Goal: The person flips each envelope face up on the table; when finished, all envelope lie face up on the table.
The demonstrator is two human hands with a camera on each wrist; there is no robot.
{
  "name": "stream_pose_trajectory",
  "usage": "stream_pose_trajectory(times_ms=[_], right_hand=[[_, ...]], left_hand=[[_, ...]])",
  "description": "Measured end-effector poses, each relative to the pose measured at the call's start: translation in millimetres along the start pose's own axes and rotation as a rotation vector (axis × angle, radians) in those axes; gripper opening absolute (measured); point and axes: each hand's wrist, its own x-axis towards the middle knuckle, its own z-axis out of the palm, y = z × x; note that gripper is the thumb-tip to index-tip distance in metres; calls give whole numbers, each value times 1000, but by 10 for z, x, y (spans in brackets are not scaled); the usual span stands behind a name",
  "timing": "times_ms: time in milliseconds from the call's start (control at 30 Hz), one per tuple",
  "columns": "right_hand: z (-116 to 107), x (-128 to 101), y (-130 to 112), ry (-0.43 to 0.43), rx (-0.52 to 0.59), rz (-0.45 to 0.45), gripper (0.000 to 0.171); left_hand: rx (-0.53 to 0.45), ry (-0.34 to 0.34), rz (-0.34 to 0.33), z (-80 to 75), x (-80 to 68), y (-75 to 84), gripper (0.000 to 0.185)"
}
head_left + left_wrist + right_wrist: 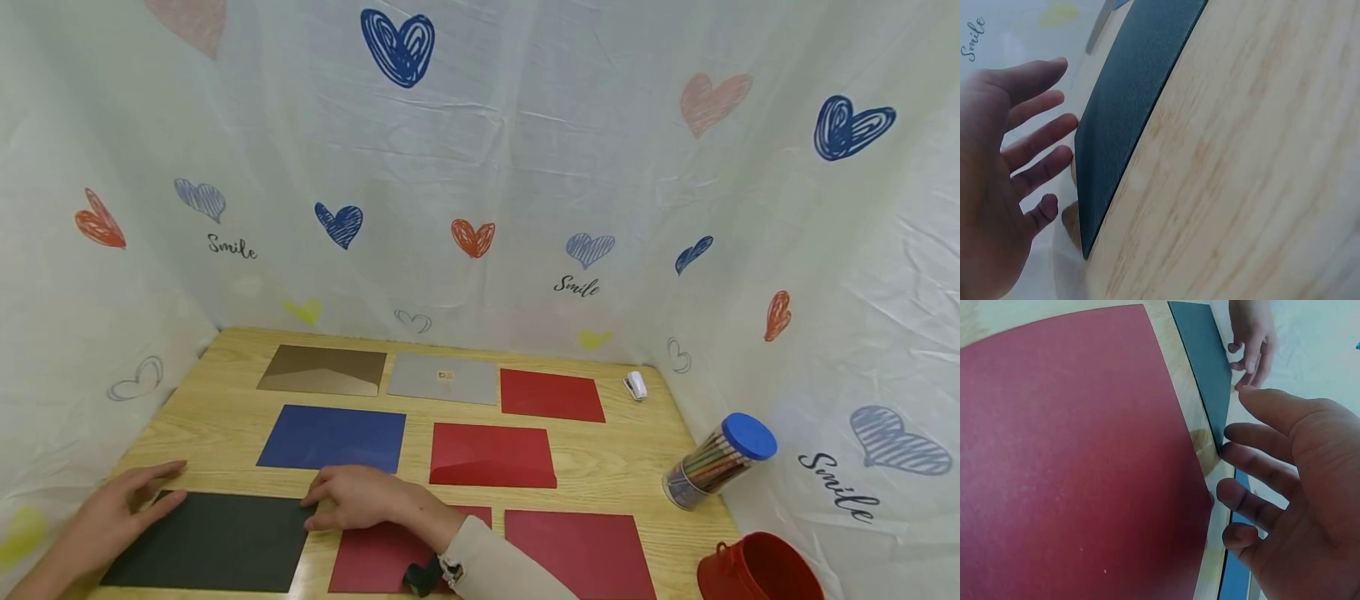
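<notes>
A black rectangular sheet (217, 542) lies flat at the near left of the table. Along its left edge rests my left hand (107, 518), fingers spread and relaxed, the fingertips right at the sheet's edge in the left wrist view. My right hand (363, 497) is at the opposite far corner, its loosely bent fingertips (1230, 451) touching or nearly touching that corner, with nothing pinched. Under the right forearm, a dark red sheet (375, 558) is partly hidden. Beyond the right hand lies a blue sheet (333, 435).
More sheets lie in rows: brown (322, 371), grey (420, 387), and red ones such as this red sheet (491, 454). At the right stand a blue-lidded jar of pencils (708, 467) and a red bucket (738, 575). A small white stapler-like object (635, 385) sits far right.
</notes>
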Motion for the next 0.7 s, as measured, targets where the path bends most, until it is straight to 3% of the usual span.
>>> stream_pose_trajectory(times_ms=[467, 700], right_hand=[[44, 52, -77, 11, -175, 35, 37], [47, 43, -48, 47, -222, 49, 36]], left_hand=[[90, -45, -127, -54, -64, -55, 54], [92, -24, -141, -87, -27, -69, 47]])
